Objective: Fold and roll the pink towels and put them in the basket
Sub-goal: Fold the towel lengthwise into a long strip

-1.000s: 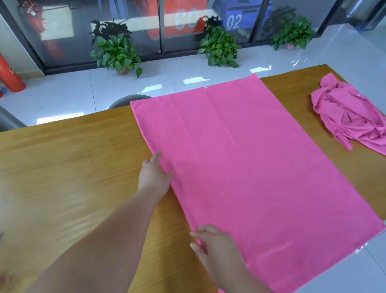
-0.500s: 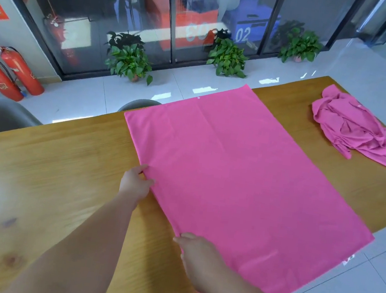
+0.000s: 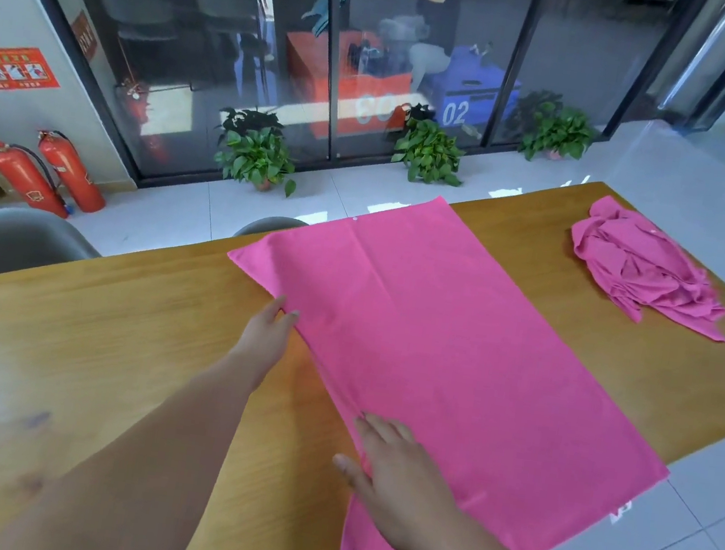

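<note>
I see the spread pink towel (image 3: 456,358) flat across the wooden table (image 3: 110,332), its near end hanging off. My right hand (image 3: 397,475) presses its left edge with flat, splayed fingers. My left hand (image 3: 266,336) meets that edge farther along (pinching or not, I cannot tell). A crumpled pink towel (image 3: 645,268) lies far right.
</note>
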